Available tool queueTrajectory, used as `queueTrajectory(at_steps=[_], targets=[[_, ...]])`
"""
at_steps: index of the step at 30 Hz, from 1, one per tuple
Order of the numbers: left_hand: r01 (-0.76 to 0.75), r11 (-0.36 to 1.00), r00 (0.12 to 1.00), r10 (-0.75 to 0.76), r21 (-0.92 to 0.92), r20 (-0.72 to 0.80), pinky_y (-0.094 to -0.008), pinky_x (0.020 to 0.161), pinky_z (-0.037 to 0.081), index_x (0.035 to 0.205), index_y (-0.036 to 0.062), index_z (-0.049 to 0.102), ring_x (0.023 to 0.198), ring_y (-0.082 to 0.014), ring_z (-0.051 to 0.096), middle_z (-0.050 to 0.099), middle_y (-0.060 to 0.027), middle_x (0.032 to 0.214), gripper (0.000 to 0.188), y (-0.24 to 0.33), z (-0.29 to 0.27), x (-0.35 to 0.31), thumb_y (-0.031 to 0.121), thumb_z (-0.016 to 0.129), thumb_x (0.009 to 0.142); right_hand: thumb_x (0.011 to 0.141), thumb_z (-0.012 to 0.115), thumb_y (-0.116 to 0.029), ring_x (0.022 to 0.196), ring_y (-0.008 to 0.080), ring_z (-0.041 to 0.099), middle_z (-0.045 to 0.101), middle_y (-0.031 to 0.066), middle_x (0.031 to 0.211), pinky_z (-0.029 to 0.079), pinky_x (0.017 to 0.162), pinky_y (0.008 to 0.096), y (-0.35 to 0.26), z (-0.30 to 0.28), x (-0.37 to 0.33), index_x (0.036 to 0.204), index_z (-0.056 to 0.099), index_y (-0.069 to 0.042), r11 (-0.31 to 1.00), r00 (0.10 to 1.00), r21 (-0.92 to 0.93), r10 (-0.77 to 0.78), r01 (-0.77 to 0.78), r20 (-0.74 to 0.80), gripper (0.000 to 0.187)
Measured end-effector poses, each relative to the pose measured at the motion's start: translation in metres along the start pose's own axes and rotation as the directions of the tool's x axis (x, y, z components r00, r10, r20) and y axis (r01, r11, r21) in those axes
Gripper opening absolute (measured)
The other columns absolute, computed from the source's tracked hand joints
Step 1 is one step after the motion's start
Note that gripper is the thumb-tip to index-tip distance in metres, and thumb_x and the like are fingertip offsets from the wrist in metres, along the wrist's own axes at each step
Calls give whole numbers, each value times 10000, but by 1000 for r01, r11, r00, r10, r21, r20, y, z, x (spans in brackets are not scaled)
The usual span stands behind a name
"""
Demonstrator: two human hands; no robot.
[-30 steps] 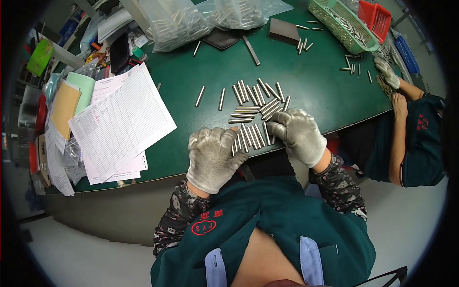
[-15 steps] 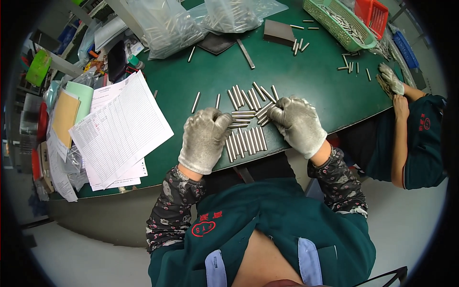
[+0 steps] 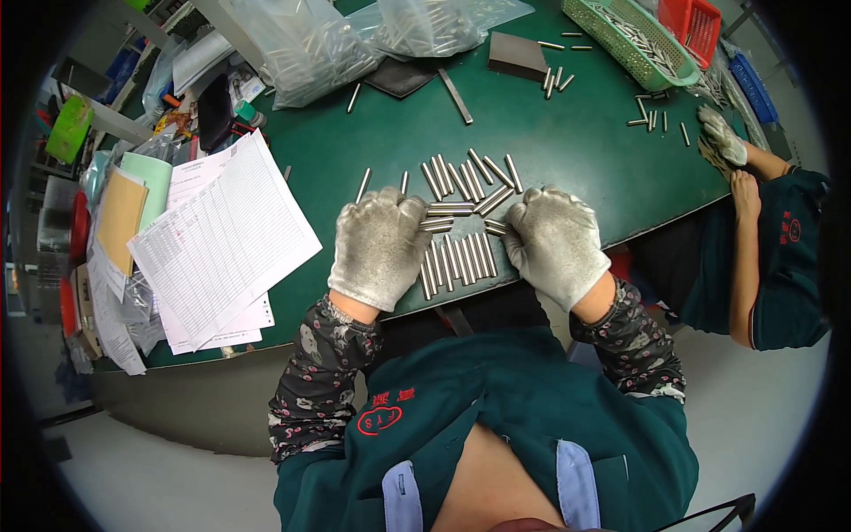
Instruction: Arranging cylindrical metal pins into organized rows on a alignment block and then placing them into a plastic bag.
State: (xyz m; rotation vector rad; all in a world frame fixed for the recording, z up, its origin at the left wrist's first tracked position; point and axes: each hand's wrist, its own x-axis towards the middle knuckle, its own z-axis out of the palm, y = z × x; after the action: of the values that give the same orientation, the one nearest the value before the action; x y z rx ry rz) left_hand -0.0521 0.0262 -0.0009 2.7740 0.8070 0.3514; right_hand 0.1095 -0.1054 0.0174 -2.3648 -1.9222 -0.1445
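Note:
In a grey-white glove, my left hand [image 3: 378,248] is closed at the left of the pins, with the ends of short steel pins [image 3: 436,225] sticking out from its thumb and fingertips. My right hand [image 3: 558,248], gloved the same way, is closed on steel pins [image 3: 496,228] whose ends point toward the left hand. Between and below the hands, a row of steel pins [image 3: 459,262] lies side by side near the table edge. Above it are a few sideways pins [image 3: 450,209], slanted pins [image 3: 490,202] and several loose pins [image 3: 454,180].
Paper forms [image 3: 235,239] cover the table's left. Clear bags of pins [image 3: 310,53], a dark block [image 3: 517,55] and a flat metal bar [image 3: 456,96] lie toward the back. A green basket [image 3: 643,71] holds pins at far right, near a co-worker's gloved hand [image 3: 722,137].
My right hand has come down slightly, bringing pins away from the slanted group. My left hand has shifted a little, with pins still at its fingertips.

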Motion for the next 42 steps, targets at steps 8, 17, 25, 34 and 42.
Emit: queueTrajectory(at_steps=[8, 17, 25, 34, 42], targets=[[267, 958, 962, -271, 107, 30, -412, 726, 440, 742, 60, 639, 766, -267, 579, 571, -79, 757, 195, -12, -11, -34, 243, 658, 676, 740, 599, -205, 696, 297, 609, 584, 120, 702, 489, 639, 425, -8, -3, -15, 671, 610, -60, 977, 996, 198, 73, -83, 59, 161], [187, 981, 982, -188, -44, -19, -394, 721, 439, 714, 40, 650, 721, -271, 574, 574, -89, 708, 190, -14, -10, -53, 227, 681, 724, 739, 644, -220, 652, 293, 597, 585, 103, 645, 482, 615, 405, 3, -3, -17, 705, 667, -62, 912, 985, 396, 148, -102, -86, 163], [105, 957, 993, -113, -271, -14, -370, 741, 448, 959, 69, 641, 817, -262, 591, 596, -104, 884, 348, -14, -10, -50, 193, 728, 646, 751, 629, -157, 694, 296, 600, 613, 98, 721, 486, 644, 396, 29, -3, -20, 804, 668, -57, 897, 955, 411, 248, -163, -163, 119], [42, 986, 990, -18, -160, 143, -394, 832, 400, 1092, 120, 619, 955, -245, 561, 579, -44, 989, 542, -13, -12, -51, 162, 783, 577, 742, 578, -37, 865, 295, 586, 620, 94, 895, 474, 750, 399, 51, 4, -19, 972, 657, -98, 948, 981, 302, 142, -97, -129, 251], [76, 984, 990, -56, -160, 128, -403, 850, 422, 1066, 90, 616, 967, -272, 551, 590, -78, 970, 538, -10, -14, -48, 201, 787, 568, 695, 580, 1, 842, 314, 576, 630, 101, 916, 471, 735, 410, 39, 1, -18, 941, 662, -94, 923, 991, 366, -95, 122, -92, 276]])
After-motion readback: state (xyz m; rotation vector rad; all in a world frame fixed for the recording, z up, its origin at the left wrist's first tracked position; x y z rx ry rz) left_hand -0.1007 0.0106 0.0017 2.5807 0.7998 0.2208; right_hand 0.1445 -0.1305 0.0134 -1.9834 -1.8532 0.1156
